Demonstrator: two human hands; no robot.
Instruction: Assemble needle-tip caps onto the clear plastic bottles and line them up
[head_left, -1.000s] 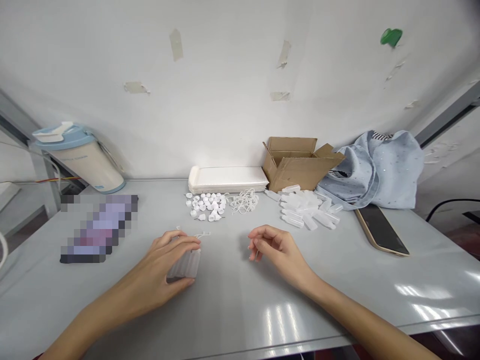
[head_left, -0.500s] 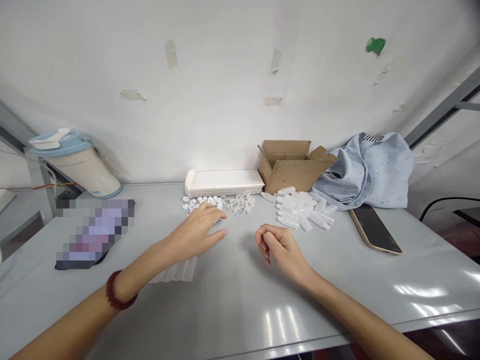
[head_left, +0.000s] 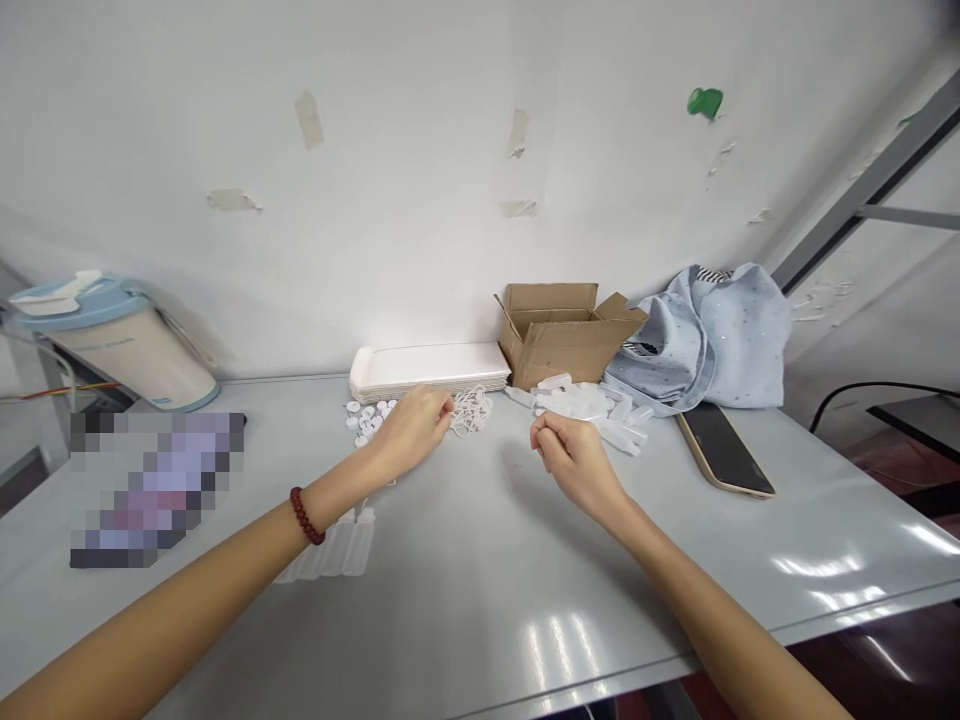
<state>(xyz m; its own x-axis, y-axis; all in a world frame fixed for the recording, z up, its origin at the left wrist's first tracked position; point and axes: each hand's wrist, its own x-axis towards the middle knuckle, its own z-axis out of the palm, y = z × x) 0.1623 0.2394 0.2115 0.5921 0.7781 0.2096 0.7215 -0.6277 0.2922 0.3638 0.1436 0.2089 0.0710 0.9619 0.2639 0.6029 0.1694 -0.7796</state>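
At the heap of thin white strings [head_left: 471, 411] is my left hand [head_left: 415, 432], its fingers curled together at the heap's left edge. Whatever they pinch, if anything, is hidden. Small white caps [head_left: 365, 420] lie just left of that hand and are partly covered by it. My right hand [head_left: 574, 452] is closed in a loose fist over the table, in front of a pile of translucent plastic bottles [head_left: 622, 432]. Its fingertips are turned out of sight, so its contents do not show. A row of similar bottles [head_left: 349, 545] lies below my left forearm.
Against the wall stand a stack of white flat pieces [head_left: 442, 362] and an open cardboard box [head_left: 574, 350]. A light blue cloth bag [head_left: 742, 340] and a phone [head_left: 724, 450] lie right. Left are a tumbler [head_left: 142, 345] and a blurred-out device [head_left: 161, 490].
My left hand has gone from spread fingers to curled ones beside the strings. The right hand has risen slightly toward the bottle pile, its fingers more tightly closed. The view has shifted right.
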